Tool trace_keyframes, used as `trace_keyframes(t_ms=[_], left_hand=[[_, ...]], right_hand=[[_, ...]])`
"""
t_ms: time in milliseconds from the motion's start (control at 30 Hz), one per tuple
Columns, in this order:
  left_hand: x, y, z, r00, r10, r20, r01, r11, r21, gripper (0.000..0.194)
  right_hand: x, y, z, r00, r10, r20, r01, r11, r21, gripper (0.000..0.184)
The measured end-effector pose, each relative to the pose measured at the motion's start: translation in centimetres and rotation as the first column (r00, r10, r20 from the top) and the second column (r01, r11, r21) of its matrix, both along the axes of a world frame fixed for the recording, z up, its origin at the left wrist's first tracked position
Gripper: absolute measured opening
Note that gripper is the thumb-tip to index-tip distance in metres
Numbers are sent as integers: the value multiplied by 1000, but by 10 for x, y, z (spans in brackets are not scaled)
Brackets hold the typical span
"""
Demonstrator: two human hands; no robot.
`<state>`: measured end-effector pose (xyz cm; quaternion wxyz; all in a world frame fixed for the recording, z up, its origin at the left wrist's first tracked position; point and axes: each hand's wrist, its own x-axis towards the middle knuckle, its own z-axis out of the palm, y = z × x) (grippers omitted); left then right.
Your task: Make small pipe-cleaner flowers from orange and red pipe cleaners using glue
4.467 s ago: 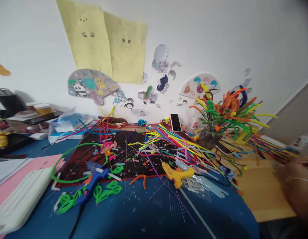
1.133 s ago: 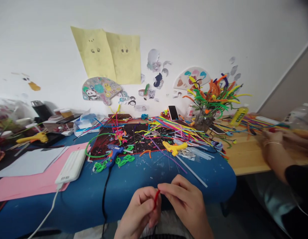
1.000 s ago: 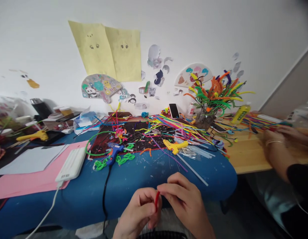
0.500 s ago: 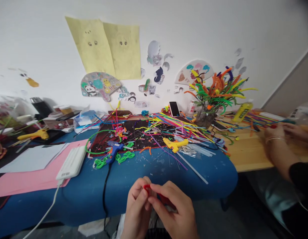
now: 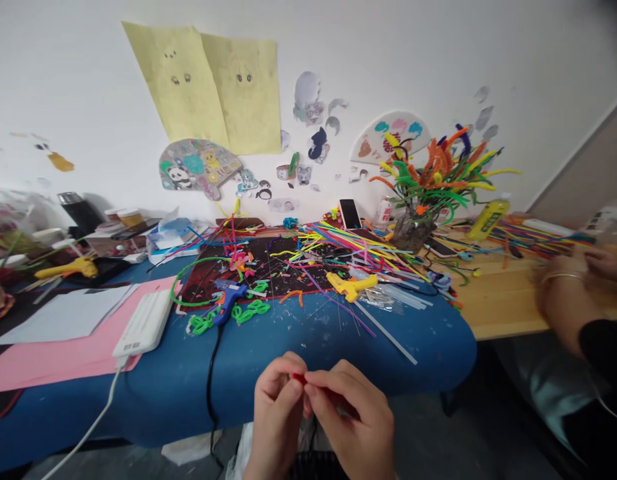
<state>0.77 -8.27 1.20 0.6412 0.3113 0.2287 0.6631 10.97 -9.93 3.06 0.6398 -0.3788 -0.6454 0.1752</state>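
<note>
Between my two hands, in front of the table's near edge, is a short red pipe cleaner [image 5: 299, 378], mostly covered by fingers. My left hand [image 5: 280, 407] pinches it from the left with thumb and forefinger. From the right, my right hand [image 5: 351, 410] closes thumb and forefinger on the same piece, the fingertips of both hands almost meeting. Beyond them on the blue cloth lie a blue glue gun [image 5: 229, 301], looped green pipe cleaners [image 5: 251, 313] and a yellow glue gun [image 5: 352, 287].
A heap of colored pipe cleaners [image 5: 358, 247] spreads over a dark mat [image 5: 198, 287]. Behind stands a vase [image 5: 411, 230] of pipe-cleaner stems. A white power bank [image 5: 144, 323] rests on pink paper [image 5: 88, 363] at left. At right, another person's hands [image 5: 563, 273] work over the wooden table [image 5: 493, 310].
My fingertips have drawn closer together over the red pipe cleaner; its curved loop, visible earlier, is now mostly covered. The other person's hands have shifted slightly.
</note>
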Motion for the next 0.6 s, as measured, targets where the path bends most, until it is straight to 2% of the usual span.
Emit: trace_keyframes(t_ms=[233, 400, 500, 600], left_hand=[[-5, 2, -7, 973, 188, -131, -175, 979, 99, 8], [-7, 1, -6, 956, 232, -181, -211, 969, 125, 7], [-14, 1, 2, 965, 144, -218, -121, 986, 117, 13], [-28, 6, 13, 948, -48, -315, 60, 998, 26, 18]], right_hand=[[-5, 3, -2, 998, -56, 38, 55, 998, 38, 16], [-2, 6, 0, 992, -92, 92, 78, 987, 141, 18], [8, 10, 1, 981, -63, 183, 31, 985, 171, 14], [23, 18, 4, 930, 13, 368, -96, 974, 207, 7]])
